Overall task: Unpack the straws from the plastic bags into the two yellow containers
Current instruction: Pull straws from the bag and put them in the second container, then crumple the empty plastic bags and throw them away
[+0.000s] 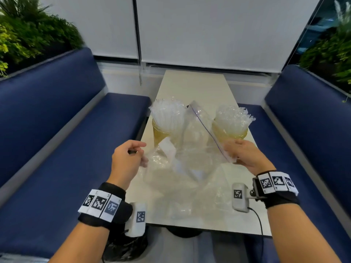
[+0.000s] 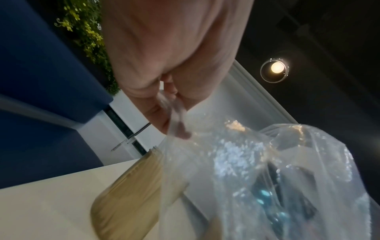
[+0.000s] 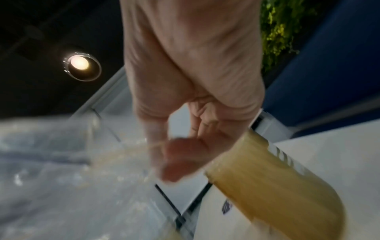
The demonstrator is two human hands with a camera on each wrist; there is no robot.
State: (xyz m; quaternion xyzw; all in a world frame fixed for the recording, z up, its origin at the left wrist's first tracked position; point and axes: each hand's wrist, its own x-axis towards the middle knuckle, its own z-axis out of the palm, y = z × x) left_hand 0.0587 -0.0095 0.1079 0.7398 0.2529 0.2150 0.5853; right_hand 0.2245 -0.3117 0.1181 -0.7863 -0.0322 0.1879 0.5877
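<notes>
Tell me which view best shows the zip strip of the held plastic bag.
The head view: the zip strip runs in one sharp line to the right hand. The left wrist view shows only crinkled film of the plastic bag; the right wrist view is too blurred.

Glossy crinkled clear plastic bag (image 1: 182, 160), translucent yellow plastic containers (image 1: 230, 132), smooth matt table (image 1: 191, 86)

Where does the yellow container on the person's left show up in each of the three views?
Head: left yellow container stands upper middle on the table, full of straws, beyond the left hand.
Left wrist: same container lies bottom centre, tilted, partly behind the plastic bag.
Right wrist: not clearly in view; the yellow container there is most likely the right one.
Shared landmark: the table top.
</notes>
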